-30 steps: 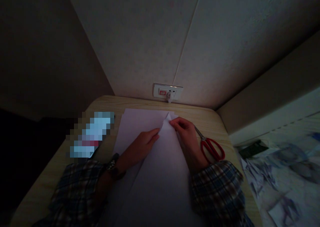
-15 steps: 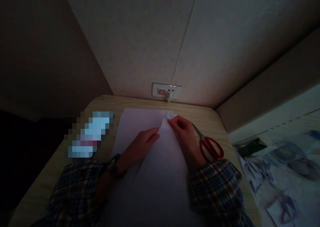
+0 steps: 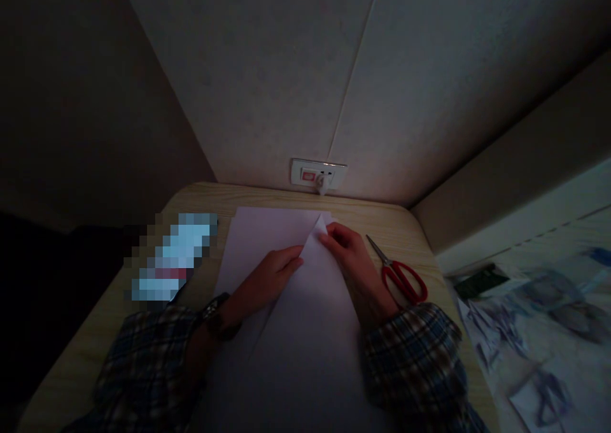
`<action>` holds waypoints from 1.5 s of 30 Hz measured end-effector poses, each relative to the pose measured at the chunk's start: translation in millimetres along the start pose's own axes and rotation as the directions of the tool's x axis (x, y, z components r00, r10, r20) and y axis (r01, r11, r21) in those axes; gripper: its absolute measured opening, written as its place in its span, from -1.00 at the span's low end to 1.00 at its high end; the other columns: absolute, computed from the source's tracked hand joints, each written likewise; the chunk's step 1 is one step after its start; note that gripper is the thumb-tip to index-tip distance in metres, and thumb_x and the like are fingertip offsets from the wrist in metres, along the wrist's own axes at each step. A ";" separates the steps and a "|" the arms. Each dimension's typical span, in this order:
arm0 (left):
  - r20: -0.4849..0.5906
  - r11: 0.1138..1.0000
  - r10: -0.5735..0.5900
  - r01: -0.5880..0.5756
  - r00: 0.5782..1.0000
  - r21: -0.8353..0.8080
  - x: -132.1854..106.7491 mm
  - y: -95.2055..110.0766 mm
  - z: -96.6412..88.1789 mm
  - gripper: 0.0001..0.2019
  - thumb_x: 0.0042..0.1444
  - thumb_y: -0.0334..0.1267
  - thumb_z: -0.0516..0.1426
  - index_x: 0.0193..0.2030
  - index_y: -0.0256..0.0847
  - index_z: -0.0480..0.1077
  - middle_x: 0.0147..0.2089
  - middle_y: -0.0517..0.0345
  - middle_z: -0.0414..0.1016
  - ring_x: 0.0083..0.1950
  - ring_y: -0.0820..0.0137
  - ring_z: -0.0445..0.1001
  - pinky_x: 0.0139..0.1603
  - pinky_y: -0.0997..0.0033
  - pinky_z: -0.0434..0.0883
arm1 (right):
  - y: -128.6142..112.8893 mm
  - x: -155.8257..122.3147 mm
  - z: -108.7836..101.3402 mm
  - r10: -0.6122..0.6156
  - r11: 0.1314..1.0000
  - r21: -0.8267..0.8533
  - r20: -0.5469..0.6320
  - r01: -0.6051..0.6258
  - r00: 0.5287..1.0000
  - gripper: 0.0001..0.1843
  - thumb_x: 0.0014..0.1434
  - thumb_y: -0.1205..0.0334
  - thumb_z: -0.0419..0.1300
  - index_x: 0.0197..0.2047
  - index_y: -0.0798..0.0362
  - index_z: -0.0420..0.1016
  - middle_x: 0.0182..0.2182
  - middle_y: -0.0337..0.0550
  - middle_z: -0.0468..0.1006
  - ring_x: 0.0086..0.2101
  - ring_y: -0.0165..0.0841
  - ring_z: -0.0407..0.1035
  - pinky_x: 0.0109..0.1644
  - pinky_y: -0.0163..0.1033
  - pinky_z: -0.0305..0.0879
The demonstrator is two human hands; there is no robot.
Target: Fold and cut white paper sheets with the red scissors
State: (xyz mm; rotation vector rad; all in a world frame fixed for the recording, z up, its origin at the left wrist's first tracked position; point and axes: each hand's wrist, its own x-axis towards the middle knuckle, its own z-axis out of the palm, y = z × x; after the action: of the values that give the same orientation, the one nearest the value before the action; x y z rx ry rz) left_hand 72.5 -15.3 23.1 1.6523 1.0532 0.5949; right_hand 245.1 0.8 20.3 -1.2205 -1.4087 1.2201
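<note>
A large white sheet of paper (image 3: 267,235) lies on a light wooden table (image 3: 119,305), with a folded flap running up to a point near its far edge. My left hand (image 3: 272,274) rests flat on the paper, fingertips pressing the flap's left edge. My right hand (image 3: 351,258) is curled, its fingers pinching the flap near the tip. Both arms wear plaid sleeves, and a watch (image 3: 214,312) sits on my left wrist.
Red-handled scissors (image 3: 401,277) lie on the table just right of my right hand. A blurred pale object (image 3: 174,255) sits left of the paper. A wall socket (image 3: 317,173) is behind the table. A patterned surface (image 3: 539,331) with a dark item (image 3: 477,283) lies to the right.
My right hand has shifted slightly left along the flap's tip, uncovering more of the scissors' blades. My left hand has stayed in place on the paper.
</note>
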 end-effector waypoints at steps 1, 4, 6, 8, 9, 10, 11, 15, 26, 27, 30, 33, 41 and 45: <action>-0.008 1.000 0.001 -0.001 1.000 0.023 -0.3 1.4 0.2 -0.69 0.16 -0.24 -0.08 -0.09 -0.24 0.41 -0.13 0.11 0.52 -0.13 0.30 0.43 -0.06 0.37 0.30 | 0.4 0.0 0.0 0.019 1.000 0.008 0.038 -0.020 0.999 -0.78 0.02 0.09 0.17 -0.51 0.05 0.31 -0.56 -0.31 0.29 -0.53 -0.44 0.16 -0.49 -0.35 0.06; -0.018 0.995 0.011 -0.010 1.000 0.096 -2.1 6.3 2.0 -0.70 0.18 -0.26 -0.09 -0.10 -0.25 0.40 -0.18 0.11 0.52 -0.16 0.31 0.44 -0.10 0.39 0.30 | 3.5 -1.2 1.5 0.032 0.999 -0.014 0.023 -0.032 0.999 -0.76 0.00 0.08 0.17 -0.54 0.04 0.28 -0.58 -0.32 0.25 -0.54 -0.44 0.14 -0.50 -0.35 0.06; -0.029 0.987 0.023 -0.018 0.999 0.161 -4.2 9.2 4.1 -0.70 0.19 -0.26 -0.10 -0.11 -0.25 0.39 -0.21 0.10 0.52 -0.20 0.32 0.44 -0.12 0.40 0.29 | 5.5 -2.3 3.1 0.004 0.998 -0.056 -0.045 -0.006 0.999 -0.72 -0.01 0.08 0.19 -0.58 0.03 0.23 -0.60 -0.33 0.20 -0.54 -0.44 0.11 -0.51 -0.36 0.04; -0.039 0.977 0.035 -0.026 0.999 0.212 -6.1 11.0 5.8 -0.70 0.20 -0.27 -0.12 -0.10 -0.26 0.39 -0.22 0.09 0.51 -0.22 0.32 0.44 -0.14 0.40 0.28 | 5.6 -3.0 4.2 -0.017 0.996 -0.090 -0.082 0.009 0.997 -0.68 0.00 0.08 0.19 -0.61 0.03 0.19 -0.62 -0.33 0.16 -0.54 -0.44 0.09 -0.52 -0.36 0.02; -0.038 0.975 0.039 -0.030 0.999 0.220 -6.8 11.4 6.3 -0.70 0.20 -0.27 -0.12 -0.10 -0.25 0.38 -0.22 0.09 0.51 -0.22 0.32 0.44 -0.15 0.41 0.28 | 4.8 -3.0 4.4 -0.019 0.996 -0.092 -0.086 0.011 0.996 -0.69 0.01 0.08 0.18 -0.60 0.03 0.19 -0.62 -0.32 0.16 -0.54 -0.44 0.09 -0.52 -0.36 0.02; -0.030 0.976 0.043 -0.035 0.999 0.214 -7.2 11.6 6.5 -0.70 0.20 -0.27 -0.12 -0.10 -0.24 0.38 -0.22 0.10 0.51 -0.22 0.32 0.44 -0.15 0.42 0.28 | 3.3 -2.9 4.3 -0.018 0.997 -0.078 -0.085 0.012 0.996 -0.70 0.01 0.08 0.18 -0.59 0.03 0.21 -0.61 -0.32 0.19 -0.53 -0.44 0.11 -0.52 -0.36 0.04; -0.017 0.979 0.045 -0.041 0.999 0.198 -7.2 11.5 6.3 -0.70 0.20 -0.27 -0.12 -0.10 -0.22 0.39 -0.21 0.11 0.51 -0.21 0.33 0.44 -0.15 0.43 0.28 | 1.4 -2.7 4.0 -0.015 0.999 -0.051 -0.082 0.011 0.997 -0.73 0.01 0.08 0.18 -0.57 0.03 0.24 -0.60 -0.31 0.23 -0.53 -0.43 0.13 -0.51 -0.36 0.06; 0.035 0.991 0.043 -0.047 0.998 0.122 -4.8 9.5 3.9 -0.70 0.19 -0.25 -0.11 -0.12 -0.20 0.41 -0.20 0.17 0.52 -0.20 0.34 0.44 -0.16 0.44 0.30 | -7.7 -2.2 1.0 -0.034 0.998 0.055 -0.100 0.040 0.994 -0.82 -0.05 0.15 0.23 -0.50 0.03 0.33 -0.56 -0.29 0.34 -0.51 -0.42 0.21 -0.45 -0.35 0.13; 0.067 0.986 0.065 -0.075 0.996 0.150 -3.7 8.9 5.6 -0.72 0.19 -0.28 -0.10 -0.15 -0.23 0.40 -0.23 0.14 0.50 -0.19 0.33 0.43 -0.11 0.45 0.28 | -11.6 -0.2 -0.1 -0.056 0.992 0.108 -0.115 0.068 0.992 -0.84 -0.06 0.17 0.24 -0.51 0.03 0.34 -0.57 -0.31 0.36 -0.52 -0.43 0.21 -0.45 -0.33 0.11; 0.067 0.985 0.070 -0.079 0.995 0.152 -4.1 9.1 6.1 -0.72 0.19 -0.28 -0.10 -0.14 -0.22 0.40 -0.23 0.14 0.50 -0.18 0.33 0.43 -0.11 0.45 0.28 | -11.6 -0.2 -0.2 -0.064 0.993 0.091 -0.135 0.077 0.989 -0.83 -0.06 0.16 0.24 -0.53 0.03 0.33 -0.58 -0.31 0.35 -0.53 -0.43 0.20 -0.45 -0.34 0.10; 0.057 0.981 0.084 -0.093 0.995 0.171 -5.3 9.1 8.1 -0.72 0.20 -0.25 -0.09 -0.12 -0.20 0.40 -0.22 0.16 0.51 -0.14 0.31 0.42 -0.11 0.45 0.28 | -10.7 -2.8 -0.2 -0.060 0.997 0.039 -0.187 0.068 0.981 -0.75 -0.02 0.12 0.21 -0.58 0.03 0.27 -0.63 -0.33 0.26 -0.58 -0.45 0.12 -0.51 -0.34 0.03; 0.066 0.977 0.079 -0.091 0.995 0.193 -6.5 8.3 10.7 -0.72 0.20 -0.25 -0.09 -0.16 -0.20 0.41 -0.21 0.14 0.51 -0.14 0.31 0.42 -0.11 0.45 0.27 | -9.4 -6.7 0.3 -0.051 0.996 0.058 -0.212 0.065 0.976 -0.72 0.05 0.10 0.14 -0.59 0.03 0.25 -0.65 -0.35 0.19 -0.60 -0.45 0.06 -0.54 -0.33 -0.03; 0.024 0.986 0.026 -0.029 0.999 0.164 -1.3 5.1 0.1 -0.72 0.16 -0.26 -0.10 -0.19 -0.25 0.40 -0.26 0.12 0.50 -0.20 0.31 0.44 -0.15 0.43 0.29 | -5.7 -2.7 -0.8 0.008 0.993 0.120 0.041 -0.013 0.999 -0.79 0.03 0.08 0.15 -0.40 0.05 0.45 -0.47 -0.24 0.45 -0.42 -0.37 0.29 -0.35 -0.32 0.18; -0.098 0.984 0.010 0.007 0.995 0.177 1.0 3.4 -5.3 -0.73 0.14 -0.25 -0.10 -0.21 -0.24 0.38 -0.23 0.11 0.49 -0.18 0.30 0.43 -0.14 0.41 0.28 | 4.3 0.1 2.8 0.031 0.991 0.127 0.016 -0.033 0.999 -0.83 -0.02 0.12 0.21 -0.46 0.06 0.41 -0.51 -0.26 0.41 -0.48 -0.41 0.26 -0.42 -0.34 0.15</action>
State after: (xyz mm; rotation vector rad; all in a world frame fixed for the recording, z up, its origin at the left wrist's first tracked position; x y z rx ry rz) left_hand 69.9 -12.1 27.9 1.7929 1.2058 0.6030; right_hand 242.9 0.7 15.7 -1.1523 -1.3051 1.3225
